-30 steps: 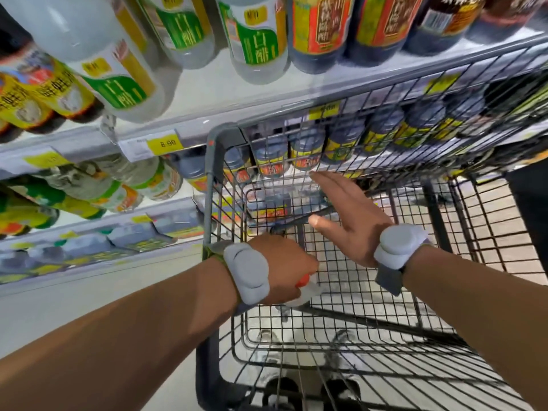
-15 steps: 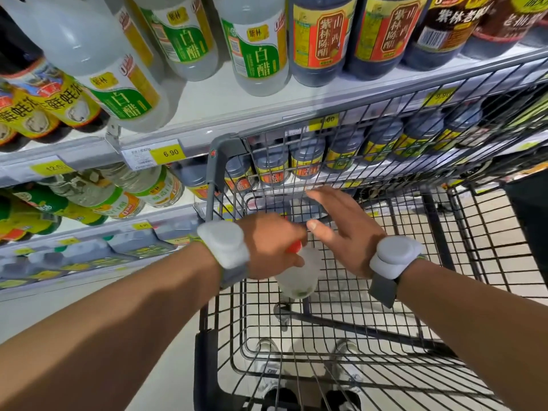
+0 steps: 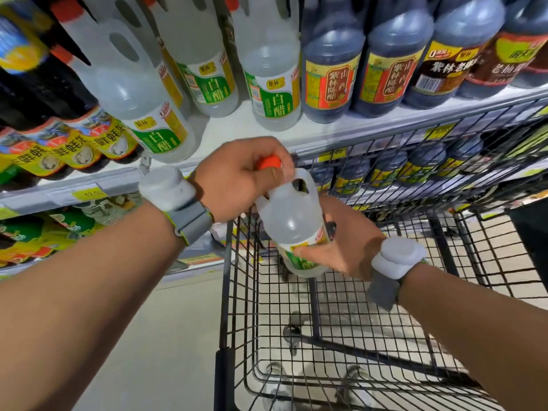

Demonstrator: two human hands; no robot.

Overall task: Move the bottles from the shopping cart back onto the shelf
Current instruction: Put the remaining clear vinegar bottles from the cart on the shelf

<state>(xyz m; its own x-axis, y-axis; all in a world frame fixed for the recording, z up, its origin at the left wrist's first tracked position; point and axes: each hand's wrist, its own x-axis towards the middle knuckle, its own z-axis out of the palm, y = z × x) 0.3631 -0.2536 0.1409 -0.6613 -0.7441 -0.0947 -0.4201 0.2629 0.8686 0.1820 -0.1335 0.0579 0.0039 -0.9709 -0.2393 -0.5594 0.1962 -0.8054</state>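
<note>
Bottle (image 3: 292,221) of white vinegar, clear with a red cap (image 3: 268,162), hangs in both hands above the far left corner of the shopping cart (image 3: 226,292), tilted with its cap toward the shelf (image 3: 228,129); it touches neither cart nor shelf. The left hand (image 3: 237,179) curls its fingers tight round the neck just under the cap, likely to steer the lift; the right hand (image 3: 347,247) cups the lower body from behind, thumb laid across the green label (image 3: 305,262), likely to carry the weight. Matching white vinegar bottles (image 3: 272,84) stand in a row near the shelf's front edge, with dark vinegar bottles (image 3: 332,69) to their right; bare shelf shows between two of the white ones, which looks the natural slot. The base is not yet over the shelf's edge; it must be raised and set upright, and the crowded neighbours could be knocked.
</note>
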